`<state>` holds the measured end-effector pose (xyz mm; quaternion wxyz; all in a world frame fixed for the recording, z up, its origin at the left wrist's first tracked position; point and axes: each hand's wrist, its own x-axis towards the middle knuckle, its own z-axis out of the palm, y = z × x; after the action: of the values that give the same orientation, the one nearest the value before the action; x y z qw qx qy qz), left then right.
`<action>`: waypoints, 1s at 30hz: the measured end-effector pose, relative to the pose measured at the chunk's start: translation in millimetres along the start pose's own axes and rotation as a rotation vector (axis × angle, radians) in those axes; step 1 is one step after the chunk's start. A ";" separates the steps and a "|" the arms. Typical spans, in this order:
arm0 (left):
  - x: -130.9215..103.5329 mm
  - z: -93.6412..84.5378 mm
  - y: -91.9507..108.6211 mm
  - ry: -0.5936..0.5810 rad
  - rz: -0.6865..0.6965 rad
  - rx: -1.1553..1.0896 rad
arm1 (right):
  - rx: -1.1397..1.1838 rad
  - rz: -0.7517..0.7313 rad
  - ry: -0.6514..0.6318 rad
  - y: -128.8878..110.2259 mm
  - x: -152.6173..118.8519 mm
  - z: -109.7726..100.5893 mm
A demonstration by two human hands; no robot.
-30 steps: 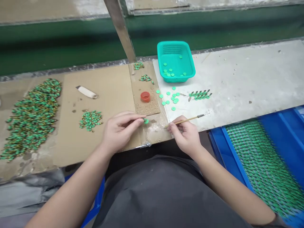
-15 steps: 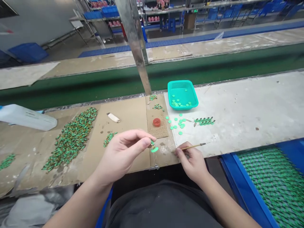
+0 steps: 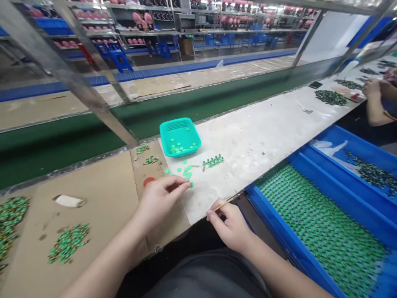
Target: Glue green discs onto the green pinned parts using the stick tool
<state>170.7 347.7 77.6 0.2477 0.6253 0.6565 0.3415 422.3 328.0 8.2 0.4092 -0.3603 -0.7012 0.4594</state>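
Observation:
My left hand (image 3: 161, 198) is closed in a pinch over the near edge of the loose green discs (image 3: 187, 175). A small green figure piece is in its fingertips, mostly hidden; a green disc (image 3: 191, 185) shows right at the tips, and I cannot tell if it belongs to the piece or lies on the table. My right hand (image 3: 231, 225) is closed round the wooden handle of a thin paintbrush (image 3: 223, 204), at the table's front edge. Beyond my hands, a short row of finished-looking green pieces (image 3: 213, 161) stands on the white surface.
A turquoise basket (image 3: 198, 142) holds more discs. Small green-and-gold pieces lie in piles (image 3: 68, 243) on cardboard at left, near a white tube-like object (image 3: 68, 201). A red cap (image 3: 149, 181) is partly behind my left hand. Blue trays (image 3: 279, 231) sit at right; another person's hands (image 3: 372, 89) work beyond.
The view has swung to the right. My left hand has moved right with the piece, from over the cardboard to beside the loose discs. My right hand still holds the paintbrush.

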 end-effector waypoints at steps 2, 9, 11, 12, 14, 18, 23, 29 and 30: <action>25.3 20.6 2.0 -0.019 0.055 0.039 | 0.005 0.017 0.030 2.2 -4.0 -8.7; 69.5 64.1 3.0 0.023 0.177 0.185 | -0.010 0.047 0.069 6.9 -15.1 -28.9; 71.5 67.7 1.4 0.032 0.180 0.212 | -0.019 0.058 0.077 8.4 -16.7 -34.0; 72.1 68.5 0.7 0.035 0.180 0.223 | -0.020 0.064 0.081 9.2 -17.0 -36.1; 73.2 69.8 0.0 0.038 0.181 0.238 | -0.016 0.078 0.090 10.7 -17.0 -39.3; 73.7 74.9 2.2 0.043 0.180 0.251 | -0.007 0.083 0.101 12.6 -15.6 -40.8; 66.3 63.3 7.8 0.094 0.155 0.263 | -0.005 0.073 0.100 13.0 -15.1 -41.7; 62.4 -3.8 1.9 0.103 0.000 0.349 | 0.007 0.041 0.124 9.3 -15.0 -47.8; 59.6 -10.4 -0.3 0.027 -0.005 0.359 | 0.027 0.056 0.105 7.8 -14.5 -48.5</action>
<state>157.0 405.3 90.1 0.1241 0.6531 0.7119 0.2265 473.1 334.7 9.2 0.4371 -0.3976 -0.6624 0.4605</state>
